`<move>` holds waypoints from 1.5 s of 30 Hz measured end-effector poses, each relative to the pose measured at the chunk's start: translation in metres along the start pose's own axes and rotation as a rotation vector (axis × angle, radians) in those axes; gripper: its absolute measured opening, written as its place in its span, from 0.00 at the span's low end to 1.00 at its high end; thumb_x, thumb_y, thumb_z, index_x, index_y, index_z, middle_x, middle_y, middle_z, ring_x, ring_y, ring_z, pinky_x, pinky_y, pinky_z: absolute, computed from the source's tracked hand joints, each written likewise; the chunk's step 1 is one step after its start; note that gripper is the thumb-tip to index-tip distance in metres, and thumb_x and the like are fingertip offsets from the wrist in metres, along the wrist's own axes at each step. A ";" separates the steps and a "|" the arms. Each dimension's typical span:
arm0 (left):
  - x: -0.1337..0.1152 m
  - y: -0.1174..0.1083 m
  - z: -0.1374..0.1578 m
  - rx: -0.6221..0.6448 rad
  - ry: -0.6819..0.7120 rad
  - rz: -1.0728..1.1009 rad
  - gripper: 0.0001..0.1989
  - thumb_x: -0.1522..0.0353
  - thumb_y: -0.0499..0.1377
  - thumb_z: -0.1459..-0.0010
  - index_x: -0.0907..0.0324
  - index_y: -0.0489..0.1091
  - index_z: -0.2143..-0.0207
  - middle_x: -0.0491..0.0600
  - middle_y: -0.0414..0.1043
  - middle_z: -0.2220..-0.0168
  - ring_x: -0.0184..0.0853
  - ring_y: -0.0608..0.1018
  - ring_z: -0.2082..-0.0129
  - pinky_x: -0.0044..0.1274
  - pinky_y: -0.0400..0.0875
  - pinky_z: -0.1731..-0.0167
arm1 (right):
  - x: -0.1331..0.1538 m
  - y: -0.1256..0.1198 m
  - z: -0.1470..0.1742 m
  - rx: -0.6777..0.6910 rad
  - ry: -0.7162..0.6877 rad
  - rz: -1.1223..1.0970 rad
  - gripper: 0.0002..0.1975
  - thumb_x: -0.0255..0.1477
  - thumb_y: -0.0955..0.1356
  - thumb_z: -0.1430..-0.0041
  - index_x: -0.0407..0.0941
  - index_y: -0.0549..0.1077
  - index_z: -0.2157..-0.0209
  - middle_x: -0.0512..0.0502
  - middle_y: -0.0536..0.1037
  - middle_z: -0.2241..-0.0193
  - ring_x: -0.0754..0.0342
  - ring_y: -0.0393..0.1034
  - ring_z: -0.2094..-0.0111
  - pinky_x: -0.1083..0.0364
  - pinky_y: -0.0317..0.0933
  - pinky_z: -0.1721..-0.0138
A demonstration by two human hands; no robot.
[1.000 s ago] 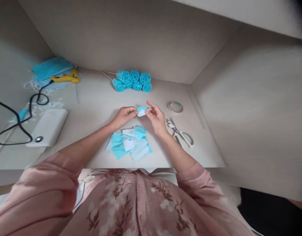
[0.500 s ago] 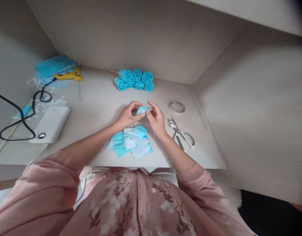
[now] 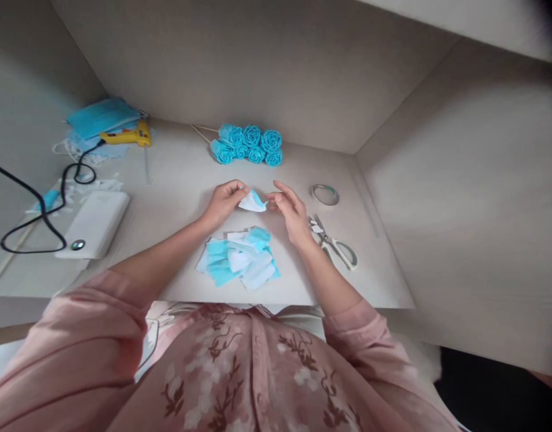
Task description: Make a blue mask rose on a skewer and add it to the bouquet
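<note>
In the head view a small cut piece of mask fabric [image 3: 252, 203], blue on one side and white on the other, is above the middle of the table. My left hand [image 3: 228, 199] pinches its upper left edge between thumb and fingers. Just right of it is my right hand [image 3: 288, 210], its index finger raised and the other fingers loosely curled and apart. The fabric's pointed right corner reaches those fingertips; a firm grip there does not show. Below both hands lies a loose pile of blue and white fabric pieces [image 3: 240, 258].
Several blue fabric roses [image 3: 251, 144] lie at the back with thin sticks. On the right are a tape roll [image 3: 325, 195] and scissors [image 3: 336, 245]. On the left are a yellow glue gun [image 3: 127, 137], blue face masks [image 3: 102, 117], a black cable [image 3: 30, 251] and a white power bank [image 3: 96, 222].
The rounded, curled fabric piece has opened out into a flatter shape with a pointed corner. My left hand has moved slightly left, and my right hand has loosened and drawn slightly right.
</note>
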State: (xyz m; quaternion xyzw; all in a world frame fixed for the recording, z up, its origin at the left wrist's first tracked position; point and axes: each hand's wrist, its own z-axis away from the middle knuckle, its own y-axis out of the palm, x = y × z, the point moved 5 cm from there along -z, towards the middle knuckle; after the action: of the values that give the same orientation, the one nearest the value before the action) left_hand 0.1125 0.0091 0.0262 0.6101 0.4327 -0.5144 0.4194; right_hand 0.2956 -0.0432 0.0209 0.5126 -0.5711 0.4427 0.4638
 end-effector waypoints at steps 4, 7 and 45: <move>-0.002 0.007 0.006 0.122 0.020 -0.129 0.21 0.52 0.66 0.48 0.59 0.69 0.74 0.43 0.68 0.76 0.29 0.68 0.74 0.21 0.62 0.71 | -0.001 0.006 -0.001 0.055 -0.026 0.016 0.36 0.54 0.74 0.45 0.49 0.74 0.41 0.45 0.82 0.58 0.50 0.75 0.58 0.51 0.70 0.54; -0.006 0.012 0.010 0.189 0.059 -0.210 0.23 0.48 0.64 0.44 0.59 0.70 0.72 0.44 0.67 0.75 0.30 0.68 0.73 0.22 0.63 0.70 | -0.005 0.012 -0.001 0.127 -0.025 0.025 0.37 0.51 0.77 0.48 0.48 0.75 0.41 0.49 0.79 0.64 0.53 0.73 0.65 0.53 0.68 0.61; 0.012 0.023 0.015 0.252 0.018 -0.325 0.18 0.55 0.65 0.49 0.61 0.80 0.69 0.49 0.78 0.71 0.37 0.76 0.70 0.24 0.69 0.69 | 0.002 0.002 0.000 -0.077 -0.093 0.052 0.31 0.50 0.74 0.42 0.49 0.75 0.42 0.47 0.78 0.64 0.51 0.72 0.62 0.51 0.69 0.56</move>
State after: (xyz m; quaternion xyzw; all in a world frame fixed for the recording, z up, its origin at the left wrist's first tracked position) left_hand 0.1317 -0.0106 0.0145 0.5844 0.4613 -0.6200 0.2474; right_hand 0.2932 -0.0437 0.0227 0.4994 -0.6219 0.4078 0.4445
